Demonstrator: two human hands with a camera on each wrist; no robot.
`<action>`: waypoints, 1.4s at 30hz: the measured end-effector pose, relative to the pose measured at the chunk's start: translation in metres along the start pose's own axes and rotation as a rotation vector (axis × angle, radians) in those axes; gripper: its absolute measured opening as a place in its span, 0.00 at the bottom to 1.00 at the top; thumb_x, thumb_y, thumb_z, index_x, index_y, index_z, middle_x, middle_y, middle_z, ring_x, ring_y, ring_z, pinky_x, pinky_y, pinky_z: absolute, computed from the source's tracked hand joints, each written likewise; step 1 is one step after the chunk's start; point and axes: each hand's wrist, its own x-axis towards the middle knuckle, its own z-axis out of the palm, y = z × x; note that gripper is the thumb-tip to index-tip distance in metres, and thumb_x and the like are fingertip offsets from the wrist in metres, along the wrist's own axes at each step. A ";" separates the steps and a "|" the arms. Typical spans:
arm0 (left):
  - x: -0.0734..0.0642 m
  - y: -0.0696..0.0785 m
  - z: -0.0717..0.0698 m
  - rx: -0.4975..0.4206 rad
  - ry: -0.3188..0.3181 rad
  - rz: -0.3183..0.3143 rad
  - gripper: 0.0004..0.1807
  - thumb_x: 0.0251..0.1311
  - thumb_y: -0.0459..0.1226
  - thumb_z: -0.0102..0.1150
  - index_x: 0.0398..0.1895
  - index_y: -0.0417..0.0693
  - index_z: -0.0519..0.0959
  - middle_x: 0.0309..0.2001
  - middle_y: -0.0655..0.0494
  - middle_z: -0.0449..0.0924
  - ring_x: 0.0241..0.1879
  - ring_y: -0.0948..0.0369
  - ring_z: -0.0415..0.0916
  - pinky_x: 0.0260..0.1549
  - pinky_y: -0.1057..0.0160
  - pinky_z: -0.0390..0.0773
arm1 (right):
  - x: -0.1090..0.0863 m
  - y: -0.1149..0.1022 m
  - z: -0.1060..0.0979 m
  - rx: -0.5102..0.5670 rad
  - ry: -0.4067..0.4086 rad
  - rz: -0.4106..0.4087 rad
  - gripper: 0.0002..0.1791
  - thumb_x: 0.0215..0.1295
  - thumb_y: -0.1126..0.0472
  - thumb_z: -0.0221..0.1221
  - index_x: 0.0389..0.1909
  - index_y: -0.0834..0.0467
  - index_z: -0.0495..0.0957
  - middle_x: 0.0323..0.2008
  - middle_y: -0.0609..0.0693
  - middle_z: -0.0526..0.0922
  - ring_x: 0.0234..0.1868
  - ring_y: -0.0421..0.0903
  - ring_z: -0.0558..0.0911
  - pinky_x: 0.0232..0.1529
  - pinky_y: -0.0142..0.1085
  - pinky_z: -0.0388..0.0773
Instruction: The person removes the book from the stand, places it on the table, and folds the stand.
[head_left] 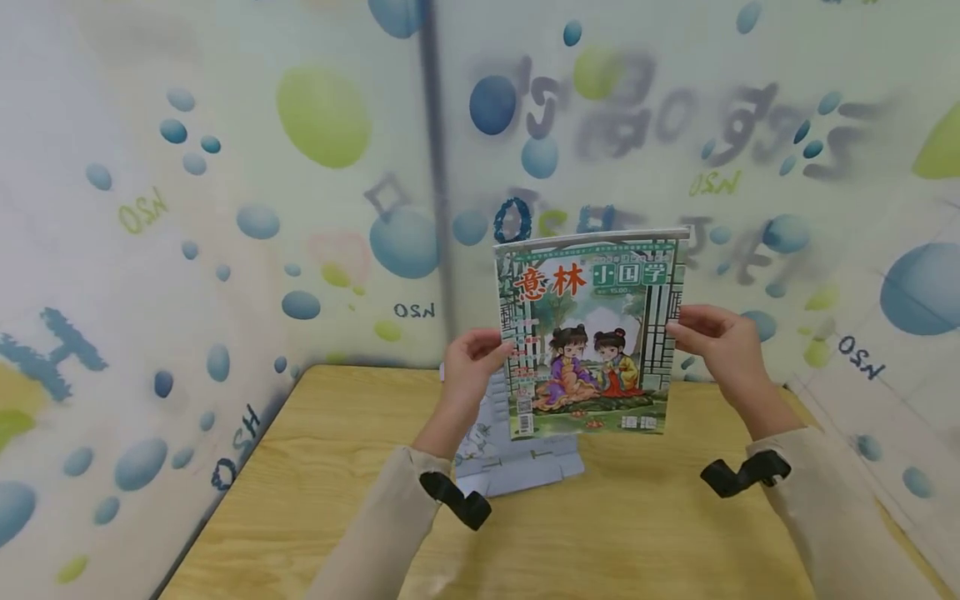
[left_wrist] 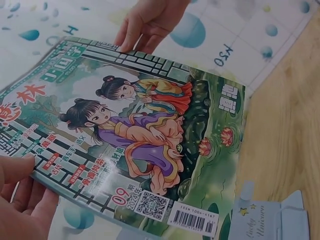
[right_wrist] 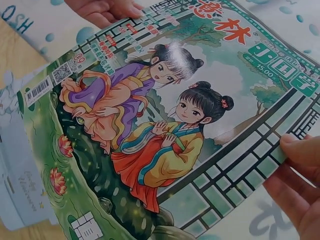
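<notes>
Both hands hold up a magazine (head_left: 592,333) with its illustrated cover facing me; two children in robes sit beside a lily pond on it. My left hand (head_left: 471,375) pinches the left edge, thumb on the cover and fingers behind. On the opposite edge my right hand (head_left: 723,350) pinches in the same way, its thumb (right_wrist: 300,149) on the front. Behind the magazine, on the table, stands a pale blue-grey stand (head_left: 517,471), its upper part mostly hidden. In the left wrist view, the stand's corner (left_wrist: 270,220) bears the words "Lucky Unicorn".
The wood-grained table (head_left: 337,475) runs back to a wall (head_left: 360,208) printed with blue and green bubbles and lettering. A second wall (head_left: 97,292) closes in on the left. Black straps (head_left: 457,500) hang from both wrists over beige sleeves.
</notes>
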 end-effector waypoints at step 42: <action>-0.049 -0.135 0.131 -0.135 -0.186 -0.478 0.11 0.51 0.25 0.62 0.39 0.33 0.77 0.32 0.49 0.78 0.30 0.58 0.78 0.35 0.54 0.79 | -0.056 0.275 -0.136 -0.132 0.200 0.401 0.30 0.53 0.46 0.63 0.54 0.59 0.74 0.36 0.32 0.77 0.34 0.31 0.78 0.30 0.30 0.78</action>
